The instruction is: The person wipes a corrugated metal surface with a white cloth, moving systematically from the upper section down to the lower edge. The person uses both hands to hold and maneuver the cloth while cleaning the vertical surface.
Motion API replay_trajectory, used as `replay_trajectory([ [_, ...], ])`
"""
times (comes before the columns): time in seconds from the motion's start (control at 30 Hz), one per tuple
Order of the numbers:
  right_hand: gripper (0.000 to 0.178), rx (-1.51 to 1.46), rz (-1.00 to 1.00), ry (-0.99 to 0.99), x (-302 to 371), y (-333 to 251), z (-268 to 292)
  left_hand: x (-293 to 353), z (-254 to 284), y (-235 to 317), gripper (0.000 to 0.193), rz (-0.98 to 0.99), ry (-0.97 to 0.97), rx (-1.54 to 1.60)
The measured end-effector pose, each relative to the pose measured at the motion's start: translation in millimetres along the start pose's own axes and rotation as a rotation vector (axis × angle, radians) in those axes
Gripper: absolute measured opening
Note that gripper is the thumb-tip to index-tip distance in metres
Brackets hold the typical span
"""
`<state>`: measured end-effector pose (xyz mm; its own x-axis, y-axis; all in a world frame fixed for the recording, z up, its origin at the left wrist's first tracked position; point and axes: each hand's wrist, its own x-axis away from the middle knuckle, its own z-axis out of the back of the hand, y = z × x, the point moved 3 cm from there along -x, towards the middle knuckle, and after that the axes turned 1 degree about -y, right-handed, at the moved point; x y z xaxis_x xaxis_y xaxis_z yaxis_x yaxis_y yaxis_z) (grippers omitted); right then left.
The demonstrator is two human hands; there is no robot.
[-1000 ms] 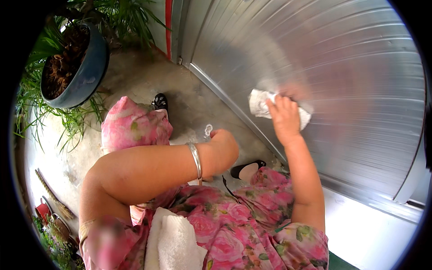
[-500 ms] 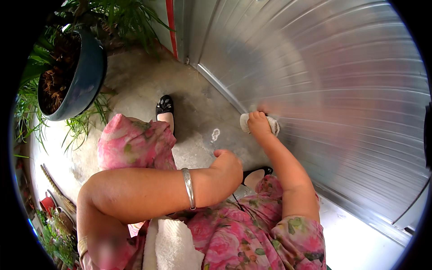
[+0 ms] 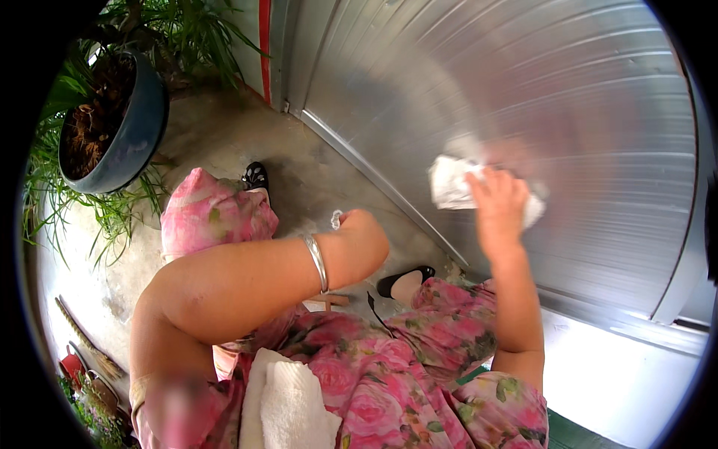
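Note:
My right hand (image 3: 499, 206) presses a folded white cloth (image 3: 452, 183) against a shiny, ribbed metal door (image 3: 598, 194), fingers spread over the cloth and slightly blurred. The cloth shows on both sides of the hand. My left hand (image 3: 360, 245), below a silver bangle (image 3: 316, 263), is bent down over my lap. Its fingers are turned under and hidden, so whether they hold anything does not show. A thick white towel (image 3: 288, 404) hangs at my front over pink floral clothing (image 3: 374, 355).
A large blue-grey pot (image 3: 142, 127) with leafy plants stands on the concrete floor (image 3: 213, 131) at far left. A metal track (image 3: 374, 176) runs along the door's foot. A straw broom (image 3: 97, 352) and a red container (image 3: 72, 368) lie at lower left.
My right hand and the cloth have moved from the door's lower edge up and rightward across the panel. My left hand has shifted slightly up and left in the view.

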<state>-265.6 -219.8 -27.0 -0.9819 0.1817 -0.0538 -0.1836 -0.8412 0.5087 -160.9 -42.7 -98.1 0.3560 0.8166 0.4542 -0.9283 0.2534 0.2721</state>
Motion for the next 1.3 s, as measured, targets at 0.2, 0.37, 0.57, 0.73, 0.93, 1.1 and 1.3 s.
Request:
replay_trajectory([
  [0.2,0.051,0.251,-0.344,0.435,18,84,138,-7,-11,-6,0.016,0.092,-0.119,-0.030],
  [0.37,0.052,0.024,-0.330,0.739,32,119,155,-14,-4,-8,0.017,0.081,-0.095,-0.072],
  [0.57,0.051,0.030,-0.163,0.421,12,58,80,-13,1,-6,0.017,0.043,-0.122,-0.125],
  [0.73,0.049,-0.131,-0.058,0.328,0,15,16,-10,-7,-1,0.016,0.005,-0.098,-0.114],
  [0.93,0.037,-0.182,0.111,0.139,3,-27,-68,-5,-5,3,0.014,-0.015,-0.022,-0.047],
  [1.1,0.033,-0.134,0.167,-0.132,21,-45,-121,-5,9,-5,0.011,0.005,-0.017,0.065],
  [1.3,0.037,-0.107,-0.024,0.069,15,-5,-25,3,20,-6,0.011,-0.002,0.016,0.022],
])
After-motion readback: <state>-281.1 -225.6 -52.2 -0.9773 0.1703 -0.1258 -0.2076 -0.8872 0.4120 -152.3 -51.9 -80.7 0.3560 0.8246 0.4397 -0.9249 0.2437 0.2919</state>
